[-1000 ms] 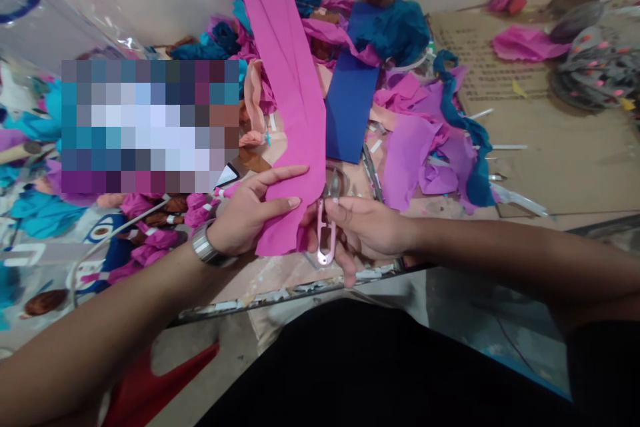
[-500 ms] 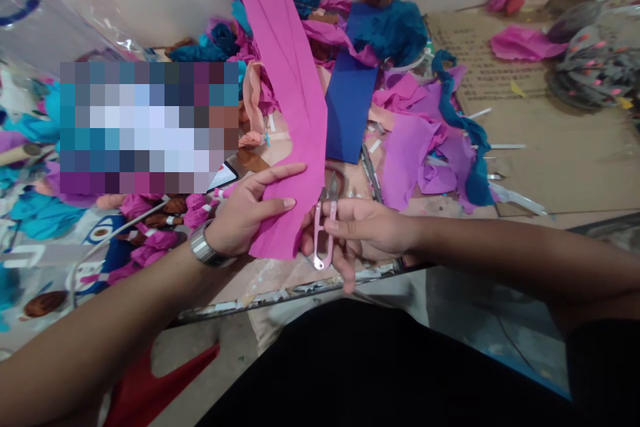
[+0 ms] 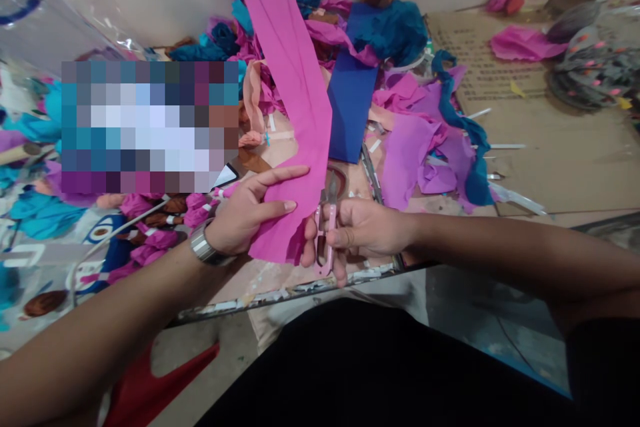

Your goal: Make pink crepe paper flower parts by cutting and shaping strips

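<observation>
A long folded strip of pink crepe paper (image 3: 300,100) rises from my hands toward the wall. My left hand (image 3: 245,210), with a metal watch at the wrist, pinches the strip's lower end between thumb and outstretched fingers. My right hand (image 3: 363,230) grips small pink thread snips (image 3: 325,227), squeezed with the blades at the strip's right edge.
Heaps of crumpled pink, purple, teal and blue paper (image 3: 410,140) cover the work surface. A flat dark blue sheet (image 3: 350,103) lies beside the strip. Cardboard (image 3: 550,147) spreads to the right; clear plastic bags (image 3: 45,33) stand at the left. A red scrap (image 3: 150,380) lies by my lap.
My right hand has closed tighter on the snips and shifted slightly down. The pink strip's top has swung a little to the right. My left hand keeps its hold.
</observation>
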Demonstrator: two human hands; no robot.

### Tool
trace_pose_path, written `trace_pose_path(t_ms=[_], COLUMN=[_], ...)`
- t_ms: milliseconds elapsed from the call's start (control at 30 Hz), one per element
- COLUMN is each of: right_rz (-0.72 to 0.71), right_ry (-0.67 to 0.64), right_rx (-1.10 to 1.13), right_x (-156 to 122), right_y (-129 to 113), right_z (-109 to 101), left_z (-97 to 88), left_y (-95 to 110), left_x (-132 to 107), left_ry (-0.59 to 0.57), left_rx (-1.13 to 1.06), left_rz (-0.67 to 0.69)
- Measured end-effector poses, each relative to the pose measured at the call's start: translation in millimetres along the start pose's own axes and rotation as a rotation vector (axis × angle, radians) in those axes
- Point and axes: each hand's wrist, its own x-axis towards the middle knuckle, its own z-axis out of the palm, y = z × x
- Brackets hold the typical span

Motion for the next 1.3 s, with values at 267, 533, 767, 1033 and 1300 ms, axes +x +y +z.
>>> trace_pose_path(t_ms=[267,533,767,1033,1300], right_rz=[-0.006,-0.015,-0.022,-0.004,0.003], right_ry=[-0.025,-0.012,-0.032,0.021,0.031], right_rx=[0.047,0.068,0.082,0.064,0.059], right_x=[0.1,0.8,1.3,0.7,1.2], right_y=[2.2,2.0,1.9,1.5,1.4], right_z=[0.2,0.6,0.1,0.9,1.3], left_z=[-0.3,-0.4,1.2,-1.2,-2.7], left_y=[-1.0,-0.9,1.0,-2.3,-3.8], left_x=[-0.2,0.6,1.1,2.2,1.5], left_ry=[-0.041,-0.021,0.004,0.011,-0.001], left_rx=[0.004,0.008,-0.002,0.007,0.023], left_rz=[-0.001,0.011,0.010,0.009,0.022])
